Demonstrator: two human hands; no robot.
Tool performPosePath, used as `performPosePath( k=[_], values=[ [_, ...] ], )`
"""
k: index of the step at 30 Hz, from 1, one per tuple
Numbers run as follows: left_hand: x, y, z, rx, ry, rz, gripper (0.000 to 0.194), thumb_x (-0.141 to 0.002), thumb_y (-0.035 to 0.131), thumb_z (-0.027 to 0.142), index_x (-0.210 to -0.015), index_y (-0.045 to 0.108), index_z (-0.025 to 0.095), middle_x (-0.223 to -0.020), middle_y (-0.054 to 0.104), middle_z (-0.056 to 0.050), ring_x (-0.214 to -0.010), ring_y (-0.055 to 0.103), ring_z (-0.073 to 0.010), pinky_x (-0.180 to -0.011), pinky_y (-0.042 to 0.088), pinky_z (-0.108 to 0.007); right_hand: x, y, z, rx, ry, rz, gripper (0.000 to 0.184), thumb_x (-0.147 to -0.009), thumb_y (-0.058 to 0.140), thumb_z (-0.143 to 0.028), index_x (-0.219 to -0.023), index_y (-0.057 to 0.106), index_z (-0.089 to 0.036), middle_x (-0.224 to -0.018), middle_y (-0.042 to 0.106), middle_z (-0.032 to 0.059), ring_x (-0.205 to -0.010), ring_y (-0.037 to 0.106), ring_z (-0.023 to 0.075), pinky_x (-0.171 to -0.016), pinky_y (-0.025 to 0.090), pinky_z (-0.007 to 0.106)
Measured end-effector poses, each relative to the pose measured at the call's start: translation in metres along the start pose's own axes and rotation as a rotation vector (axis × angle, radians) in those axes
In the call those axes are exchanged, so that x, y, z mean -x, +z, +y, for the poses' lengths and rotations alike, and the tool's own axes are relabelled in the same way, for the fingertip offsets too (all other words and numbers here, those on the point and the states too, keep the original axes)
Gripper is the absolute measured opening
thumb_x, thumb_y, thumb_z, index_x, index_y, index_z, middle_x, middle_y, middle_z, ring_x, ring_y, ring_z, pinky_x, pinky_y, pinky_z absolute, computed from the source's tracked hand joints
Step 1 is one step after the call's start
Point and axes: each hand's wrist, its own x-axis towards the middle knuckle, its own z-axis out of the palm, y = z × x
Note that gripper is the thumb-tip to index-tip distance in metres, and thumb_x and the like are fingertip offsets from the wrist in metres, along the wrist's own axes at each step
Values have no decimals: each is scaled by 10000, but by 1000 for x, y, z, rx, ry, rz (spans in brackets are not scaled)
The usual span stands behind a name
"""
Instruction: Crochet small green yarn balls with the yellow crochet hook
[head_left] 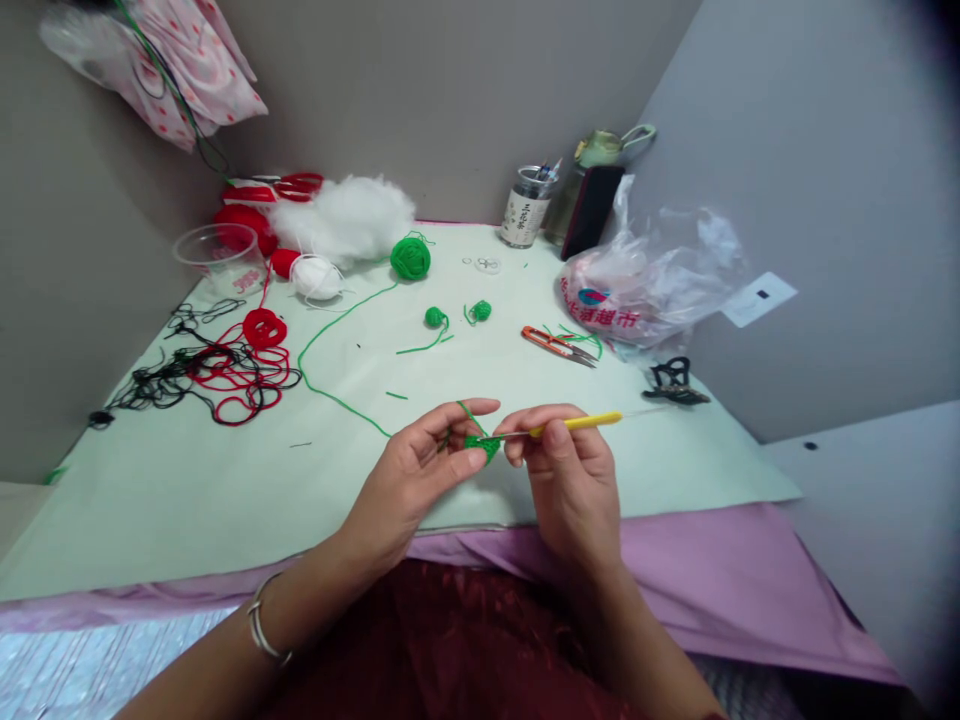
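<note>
Near the table's front edge, my left hand [424, 462] pinches a small green crochet piece [489, 449] between thumb and fingers. A strand of green yarn [335, 404] runs over its raised index finger and back across the table to a green yarn ball [410, 259]. My right hand [574, 475] is closed around the yellow handle of a crochet hook [577, 423], thumb on top. The hook's metal shaft points left and its tip meets the green piece. Whether a loop sits on the tip is too small to tell.
Two small green crocheted balls [459, 315] lie ahead of my hands. Orange thread snips [559, 346] and a black hair claw [676, 382] rest to the right, by a plastic bag [649, 280]. Tangled black and red yarn [217, 370], a plastic cup [219, 262] and white stuffing [345, 218] are left.
</note>
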Motion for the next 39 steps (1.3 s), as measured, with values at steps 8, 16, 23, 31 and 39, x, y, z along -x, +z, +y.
performPosePath(
  k=[8,16,23,31,39],
  values=[
    [0,-3,0,-38,31,36,338,-836,868,283,-1171,832,272,-930,634,-17,-889,543,-169,-843,446,-279,-1,-1,0,52,27,12,225,-1053,599,-359,-928,720,-216,-851,793,38,-670,672,138,-633,556,266],
    [1,2,-3,-194,135,166,400,-840,864,244,-1231,782,251,-881,648,13,-702,478,-113,-737,441,-255,14,-3,-4,657,-423,-102,237,-1049,566,-165,-1140,758,-270,-979,801,44,-848,743,184,-758,620,336],
    [-2,2,4,240,-209,4,533,-781,902,268,-1285,752,180,-742,531,60,-493,211,-17,-453,211,-189,16,-4,0,754,-567,-86,294,-1014,610,-123,-1207,767,-280,-1025,793,65,-903,735,205,-761,623,352],
    [-2,4,-1,60,-28,66,435,-798,901,284,-1220,802,247,-891,634,6,-596,387,-59,-491,273,-205,8,5,1,460,-292,-48,195,-1034,616,-191,-1058,790,-275,-963,799,39,-820,727,185,-712,610,337],
    [-6,0,-3,329,-222,-51,355,-844,863,255,-1186,820,171,-612,363,105,-486,141,-18,-476,239,-170,15,-2,4,797,-528,-54,303,-994,645,-120,-1180,789,-311,-1042,798,67,-888,741,210,-750,623,363]
  ],
)
